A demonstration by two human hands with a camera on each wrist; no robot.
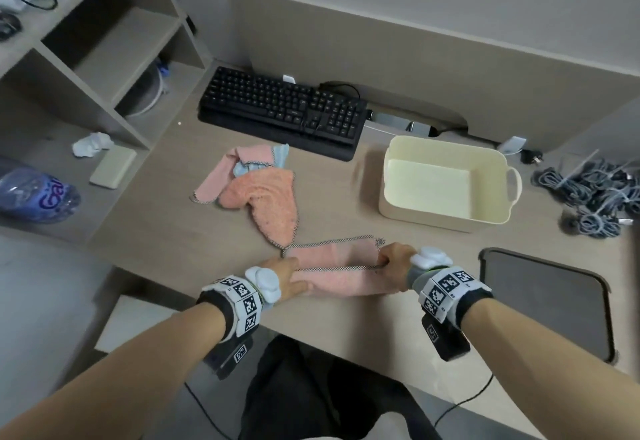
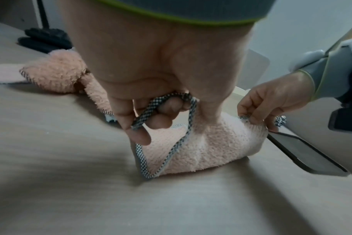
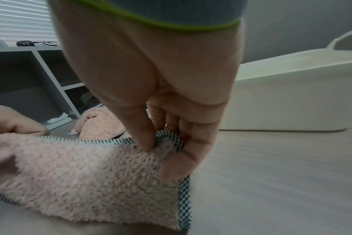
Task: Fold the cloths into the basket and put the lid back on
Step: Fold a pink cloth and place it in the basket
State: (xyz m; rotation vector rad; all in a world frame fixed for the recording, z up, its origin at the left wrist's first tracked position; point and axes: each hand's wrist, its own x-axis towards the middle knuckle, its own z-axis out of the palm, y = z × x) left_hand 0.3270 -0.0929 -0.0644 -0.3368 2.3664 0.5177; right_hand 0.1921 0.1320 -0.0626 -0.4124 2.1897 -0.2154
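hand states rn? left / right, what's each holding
Left hand: shut, pinching the checked trim at one end of the pink cloth.
Right hand: shut, pinching the same cloth's other end at the trim, on the desk.

The right hand [image 3: 151,95] pinches the pink cloth's [image 3: 90,174] checkered edge beside the basket [image 3: 291,95].

In the head view the left hand [image 1: 284,275] hides its own fingertips and the pink cloth [image 1: 341,275] edge beneath, the bottle [image 1: 33,194] is cut off at the left edge, and the cable bundle [image 1: 588,190] looks too tangled to count.
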